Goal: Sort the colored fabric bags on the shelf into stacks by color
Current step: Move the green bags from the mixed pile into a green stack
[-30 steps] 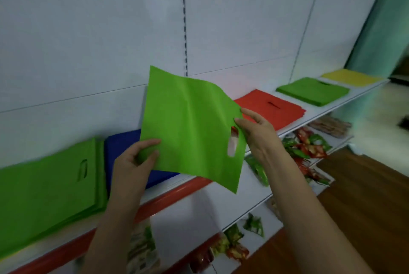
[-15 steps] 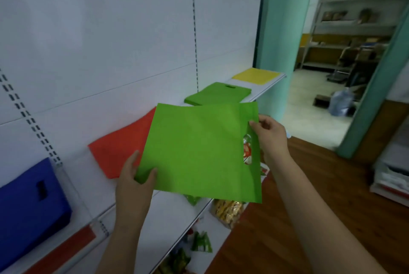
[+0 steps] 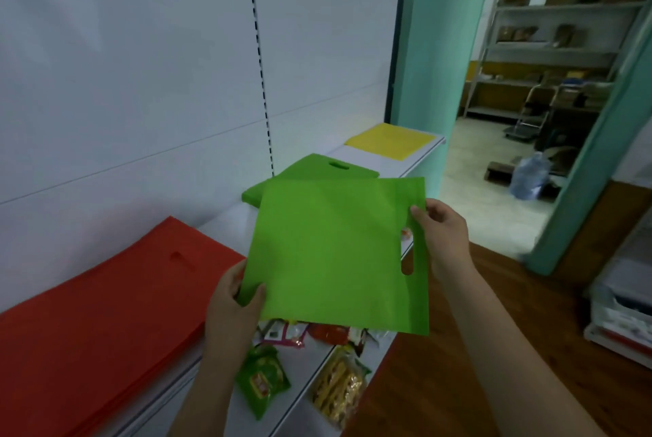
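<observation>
Both hands pinch the green bag point(image 3: 335, 253): left hand point(image 3: 234, 306) near corner, right hand point(image 3: 441, 235) by the handle, seemingly. Lay it square on the far green stack point(image 3: 307, 171), edges matched.

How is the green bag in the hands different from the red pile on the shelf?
The green bag is one thin sheet, while the red pile is many bags stacked. The green bag is held up in the air by the left hand and right hand; the red pile lies flat on the shelf, untouched. Their colours differ. Both have a cut-out handle slot and the same flat square shape.
</observation>
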Tool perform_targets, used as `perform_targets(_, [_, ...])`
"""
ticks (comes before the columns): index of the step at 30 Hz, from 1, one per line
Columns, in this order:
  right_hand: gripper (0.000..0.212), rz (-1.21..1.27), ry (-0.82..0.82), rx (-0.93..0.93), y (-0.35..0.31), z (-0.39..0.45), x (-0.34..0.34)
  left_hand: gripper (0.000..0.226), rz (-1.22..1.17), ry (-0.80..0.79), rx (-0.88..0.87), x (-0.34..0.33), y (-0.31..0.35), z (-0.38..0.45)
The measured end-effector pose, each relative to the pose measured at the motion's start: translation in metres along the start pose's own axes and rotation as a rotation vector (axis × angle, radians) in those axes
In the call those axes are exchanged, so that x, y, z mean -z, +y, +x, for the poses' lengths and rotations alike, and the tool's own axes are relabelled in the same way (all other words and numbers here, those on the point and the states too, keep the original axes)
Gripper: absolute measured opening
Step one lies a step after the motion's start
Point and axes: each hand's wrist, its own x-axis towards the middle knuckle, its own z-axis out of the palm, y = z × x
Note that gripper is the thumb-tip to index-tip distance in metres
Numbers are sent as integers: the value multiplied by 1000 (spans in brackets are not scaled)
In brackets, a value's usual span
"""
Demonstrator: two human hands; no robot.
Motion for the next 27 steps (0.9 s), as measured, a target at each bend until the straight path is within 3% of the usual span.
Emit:
perform_targets(8, [17,-10,-81,30,-2,124,-47,42,90,0,-9,-73,16,73])
perform_targets(15, [22,-73,-221,33,33,242,-110,46,187,197,60,-110,11,129])
perform_targets(22, [15,-222,-510,118,60,342,-191,67,242,440,219,-159,13,157])
perform_targets(27, [15,-437,-691,196,82,375,-228,62,446,464,310,-194,17,163])
